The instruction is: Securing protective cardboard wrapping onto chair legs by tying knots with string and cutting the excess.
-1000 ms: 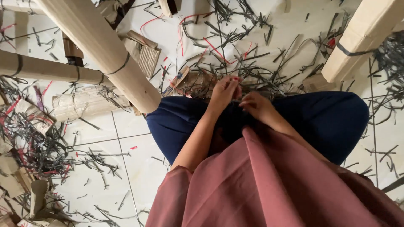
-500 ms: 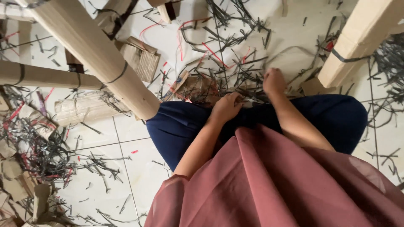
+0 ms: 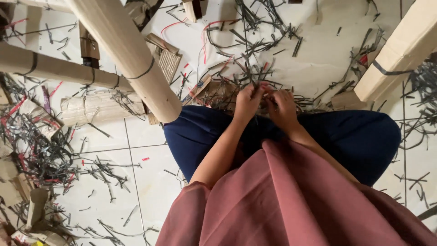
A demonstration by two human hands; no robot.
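Hands: left hand [image 3: 248,101], right hand [image 3: 283,105] together pinching strips [image 3: 263,89] | littered tile floor [image 3: 141,168]

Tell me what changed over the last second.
The right hand, which had reached out to the dark strips on the floor, came back beside the left hand above the lap; both now pinch thin strips. The cardboard tubes stayed put.

whatever the left hand [image 3: 248,101] and right hand [image 3: 283,105] pinch is too small to tell.
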